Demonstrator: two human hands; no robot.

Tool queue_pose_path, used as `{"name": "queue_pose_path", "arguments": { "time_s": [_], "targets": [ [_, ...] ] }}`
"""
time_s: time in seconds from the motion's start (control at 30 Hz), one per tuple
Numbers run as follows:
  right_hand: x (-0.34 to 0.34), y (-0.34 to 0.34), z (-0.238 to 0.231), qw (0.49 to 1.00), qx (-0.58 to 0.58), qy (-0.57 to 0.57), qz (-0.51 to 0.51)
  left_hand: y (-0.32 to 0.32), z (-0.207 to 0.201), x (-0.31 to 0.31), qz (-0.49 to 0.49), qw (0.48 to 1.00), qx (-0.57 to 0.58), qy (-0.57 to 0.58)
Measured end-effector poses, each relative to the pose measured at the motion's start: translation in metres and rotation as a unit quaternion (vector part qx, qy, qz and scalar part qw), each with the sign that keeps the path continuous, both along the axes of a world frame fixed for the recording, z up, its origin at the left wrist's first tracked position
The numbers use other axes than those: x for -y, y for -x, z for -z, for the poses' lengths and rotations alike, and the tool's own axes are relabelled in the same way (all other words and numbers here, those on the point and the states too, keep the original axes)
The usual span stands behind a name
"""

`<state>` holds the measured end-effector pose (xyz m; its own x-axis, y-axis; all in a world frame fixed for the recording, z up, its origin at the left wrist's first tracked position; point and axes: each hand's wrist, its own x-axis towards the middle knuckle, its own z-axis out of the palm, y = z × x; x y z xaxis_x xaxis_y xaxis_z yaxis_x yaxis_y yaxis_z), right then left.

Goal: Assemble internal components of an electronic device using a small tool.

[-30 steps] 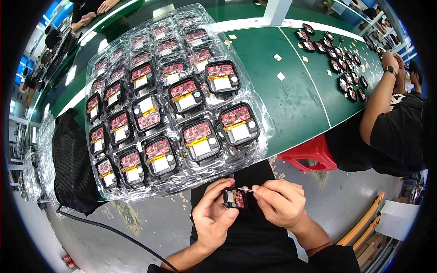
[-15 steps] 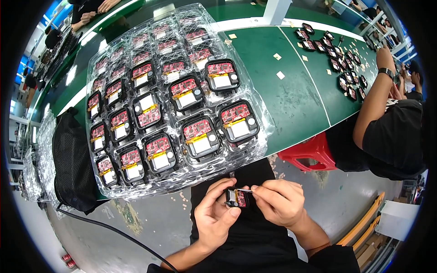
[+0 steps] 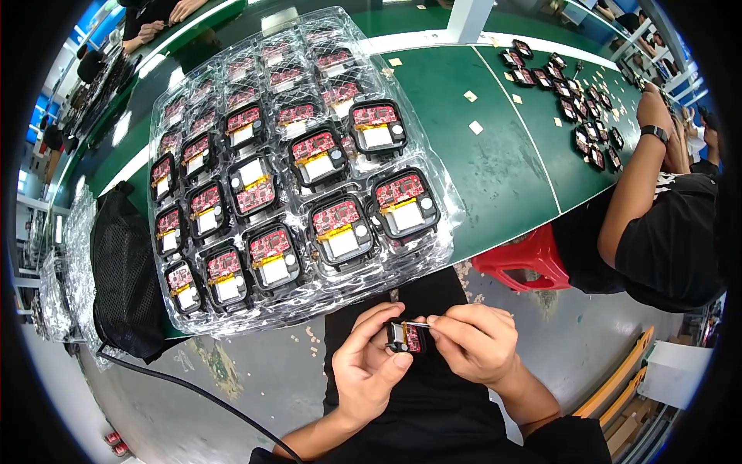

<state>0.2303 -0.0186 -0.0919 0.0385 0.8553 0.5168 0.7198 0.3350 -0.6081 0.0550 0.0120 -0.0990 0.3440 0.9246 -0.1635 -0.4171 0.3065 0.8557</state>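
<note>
Over my lap, my left hand (image 3: 365, 377) grips a small black casing (image 3: 396, 348) by its sides, thumb at the lower edge and fingers at the top. Inside the casing are a red circuit board (image 3: 414, 339), a yellow strip and a pale silvery block. My right hand (image 3: 481, 344) pinches a thin silvery tool (image 3: 418, 324), its kind too small to make out. The tool lies across the upper edge of the board; whether its tip touches cannot be seen. Beyond my hands, a clear plastic tray (image 3: 447, 203) carries rows of similar open casings (image 3: 338, 230).
The tray overhangs the near edge of a green table (image 3: 502, 182). A black mesh bag (image 3: 124, 286) and a black cable (image 3: 193, 387) are at left. More casings (image 3: 568, 108) lie far right, near a co-worker's arm (image 3: 630, 185). A red stool (image 3: 525, 259) stands below.
The casing and my left hand have shifted very slightly to the right. My right hand and the tool stay nearly in place.
</note>
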Motion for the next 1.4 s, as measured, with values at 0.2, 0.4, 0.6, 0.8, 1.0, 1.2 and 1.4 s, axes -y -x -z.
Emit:
{"name": "queue_pose_path", "arguments": {
  "time_s": [0.2, 0.4, 0.6, 0.8, 1.0, 1.2, 1.4],
  "targets": [
    [-0.0004, 0.0016, -0.0037, 1.000, -0.003, 0.023, 0.010, 0.0045, 0.0054, -0.0018, 0.016, 1.000, 0.023, -0.008],
    [-0.0007, 0.0025, -0.0055, 0.999, -0.001, 0.027, 0.019, 0.0053, 0.0066, -0.0020, 0.030, 0.998, 0.051, -0.011],
    [-0.0014, 0.0023, -0.0034, 0.999, -0.003, 0.022, 0.026, 0.0055, 0.0091, -0.0020, 0.034, 0.998, 0.046, -0.020],
    [-0.0008, 0.0010, -0.0018, 1.000, 0.001, 0.011, 0.015, 0.0039, 0.0084, -0.0014, 0.036, 0.998, 0.052, -0.016],
    [0.0006, -0.0001, -0.0027, 1.000, 0.003, 0.008, 0.018, 0.0047, 0.0066, -0.0012, 0.033, 0.998, 0.055, -0.012],
    [0.0008, -0.0011, -0.0029, 1.000, 0.001, 0.012, 0.013, 0.0047, 0.0067, -0.0003, 0.034, 0.998, 0.049, -0.014],
    [0.0024, -0.0013, -0.0047, 1.000, -0.007, 0.019, 0.014, 0.0042, 0.0057, 0.0001, 0.040, 0.998, 0.051, -0.013]
  ]
}}
